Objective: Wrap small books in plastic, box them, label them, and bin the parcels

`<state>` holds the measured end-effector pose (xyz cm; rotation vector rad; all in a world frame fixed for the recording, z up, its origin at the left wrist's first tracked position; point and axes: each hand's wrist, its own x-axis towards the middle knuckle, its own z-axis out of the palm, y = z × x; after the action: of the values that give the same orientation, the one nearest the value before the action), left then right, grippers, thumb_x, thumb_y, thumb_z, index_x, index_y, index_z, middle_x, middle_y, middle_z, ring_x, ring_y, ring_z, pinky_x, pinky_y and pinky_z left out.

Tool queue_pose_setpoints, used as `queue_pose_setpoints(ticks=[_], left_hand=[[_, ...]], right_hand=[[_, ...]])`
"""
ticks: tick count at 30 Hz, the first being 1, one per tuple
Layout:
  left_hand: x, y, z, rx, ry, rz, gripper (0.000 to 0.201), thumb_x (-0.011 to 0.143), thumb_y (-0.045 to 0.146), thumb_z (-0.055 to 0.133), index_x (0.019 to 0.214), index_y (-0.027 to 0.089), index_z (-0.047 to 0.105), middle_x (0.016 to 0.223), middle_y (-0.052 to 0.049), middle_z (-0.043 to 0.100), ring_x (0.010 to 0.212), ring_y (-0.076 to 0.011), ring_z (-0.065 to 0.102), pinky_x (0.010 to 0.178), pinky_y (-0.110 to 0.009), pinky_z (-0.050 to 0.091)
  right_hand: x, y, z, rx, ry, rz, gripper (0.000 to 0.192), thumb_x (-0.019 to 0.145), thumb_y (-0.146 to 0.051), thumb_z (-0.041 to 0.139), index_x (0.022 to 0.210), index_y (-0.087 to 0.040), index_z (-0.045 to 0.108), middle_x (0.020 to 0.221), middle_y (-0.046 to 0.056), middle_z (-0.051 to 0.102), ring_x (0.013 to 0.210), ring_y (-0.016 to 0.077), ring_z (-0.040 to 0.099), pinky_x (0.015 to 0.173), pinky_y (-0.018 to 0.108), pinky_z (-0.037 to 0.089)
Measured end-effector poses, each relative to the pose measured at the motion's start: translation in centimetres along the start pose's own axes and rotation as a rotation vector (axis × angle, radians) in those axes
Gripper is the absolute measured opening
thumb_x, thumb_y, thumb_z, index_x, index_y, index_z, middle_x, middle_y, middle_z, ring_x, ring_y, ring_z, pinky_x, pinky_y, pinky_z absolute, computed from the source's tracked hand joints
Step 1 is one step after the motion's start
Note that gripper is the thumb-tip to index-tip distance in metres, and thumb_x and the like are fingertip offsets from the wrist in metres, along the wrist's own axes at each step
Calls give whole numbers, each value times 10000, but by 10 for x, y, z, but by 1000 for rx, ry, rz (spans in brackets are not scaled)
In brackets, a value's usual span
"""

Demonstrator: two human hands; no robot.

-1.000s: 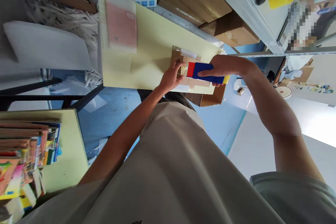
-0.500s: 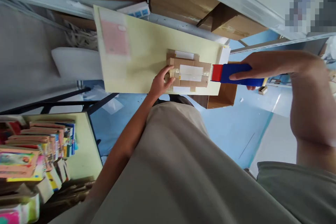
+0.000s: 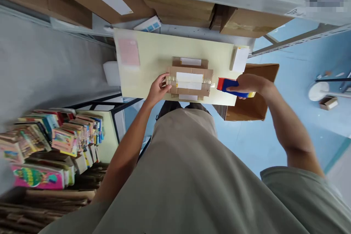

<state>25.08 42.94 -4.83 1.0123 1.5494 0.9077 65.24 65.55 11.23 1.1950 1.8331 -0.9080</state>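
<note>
Inventory as I see it through the head camera, largest item first.

Bench [image 3: 153, 76] — pale yellow top, running left to right ahead of me, under a grey shelf stacked with brown cartons.

Open carton [image 3: 255, 106] — on the blue floor just off the right end of the bench, below my right hand.

Books [image 3: 55, 142] — a crowded row of colourful spines on a lower stand, near left.

Cardboard parcel [image 3: 190, 80] — flat, brown, in the middle of the bench toward its near edge, with a white label on top and a strip of clear tape running across it left to right. A second flat cardboard piece shows beneath it at the far side.

Pink sheet [image 3: 128, 52] — far left corner of the bench. White paper [image 3: 240, 59] — far right corner.

Tape dispenser [image 3: 231, 87] — blue body, red head, yellow at its right end; it lies just right of the parcel, red head toward it, at the bench's right end.

Right hand [image 3: 248, 84] — grip closed around the tape dispenser, fingers over its top.

Left hand [image 3: 157, 89] — fingers pressed on the left end of the cardboard parcel where the tape begins; it pins rather than encloses.
</note>
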Motion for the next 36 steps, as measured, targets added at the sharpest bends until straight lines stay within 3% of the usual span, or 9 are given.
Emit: queue_pose_setpoints(ticks=[3, 12, 17, 20, 24, 28, 32, 34, 36], left_hand=[[-3, 1, 4, 38, 54, -44, 713, 944, 452, 802, 1586, 214, 602, 1638, -186, 706, 1367, -299, 787, 1209, -505, 661], [-20, 12, 15, 162, 141, -115, 747, 984, 497, 713, 1650, 190, 567, 1675, -226, 676, 1431, -341, 757, 1207, -539, 645], [-29, 56, 21, 450, 245, 34, 570, 1033, 476, 707, 1539, 214, 682, 1750, -219, 611, 1637, -400, 596, 1308, -642, 551], [-33, 112, 31, 550, 338, 283, 483, 1136, 422, 628, 1576, 224, 659, 1615, -207, 722, 1532, -349, 691, 1301, -593, 571], [-34, 201, 44, 541, 407, 623, 582, 1176, 299, 613, 1744, 294, 489, 1220, -79, 844, 1200, -258, 813, 1186, -501, 649], [-9, 267, 32, 523, 509, 720, 541, 1181, 345, 583, 1721, 325, 548, 1436, -131, 763, 1431, -339, 717, 1301, -581, 582], [49, 290, -8, 426, 582, 649, 646, 1177, 328, 543, 1813, 346, 430, 1765, -125, 529, 1723, -370, 472, 1398, -574, 492], [76, 289, -30, 394, 567, 667, 715, 1146, 304, 587, 1832, 326, 385, 1797, -125, 503, 1756, -377, 421, 1420, -589, 459], [91, 281, -45, 372, 545, 661, 723, 1123, 270, 597, 1818, 284, 399, 1791, -143, 531, 1742, -373, 445, 1434, -607, 434]], right_hand=[[13, -18, 12, -101, -76, 48, 506, 1071, -609, 739, 839, -164, 803, 764, 143, 773, 774, 295, 760, 744, 405, 545], [22, -49, 69, -145, 240, 115, 418, 1161, -426, 616, 1339, -85, 781, 1206, 278, 838, 1126, 416, 821, 872, 448, 562], [-14, -43, 64, 106, 341, 152, 487, 1184, -519, 548, 1295, -81, 730, 1185, 283, 838, 1139, 419, 832, 850, 414, 561], [-55, -50, 41, 254, 417, 118, 480, 1156, -542, 534, 1331, -114, 664, 1064, 227, 842, 1000, 408, 831, 800, 412, 556], [-97, -91, -1, 395, 587, -199, 516, 1059, -526, 581, 1425, -163, 577, 1033, 163, 827, 888, 385, 798, 757, 423, 592], [-79, -168, -66, 274, 837, -479, 580, 1090, -542, 533, 1548, -186, 542, 1308, 219, 797, 1131, 436, 793, 989, 558, 660], [-19, -250, -154, 76, 1070, -621, 773, 1105, -398, 537, 1771, -64, 330, 1811, 242, 485, 1726, 472, 414, 1406, 733, 337], [5, -281, -190, 51, 1075, -593, 709, 1118, -294, 510, 1756, -25, 358, 1849, 230, 451, 1782, 424, 329, 1460, 728, 168], [21, -300, -210, 58, 1085, -586, 654, 1118, -214, 495, 1726, 7, 400, 1780, 235, 544, 1748, 377, 405, 1473, 700, 114]])
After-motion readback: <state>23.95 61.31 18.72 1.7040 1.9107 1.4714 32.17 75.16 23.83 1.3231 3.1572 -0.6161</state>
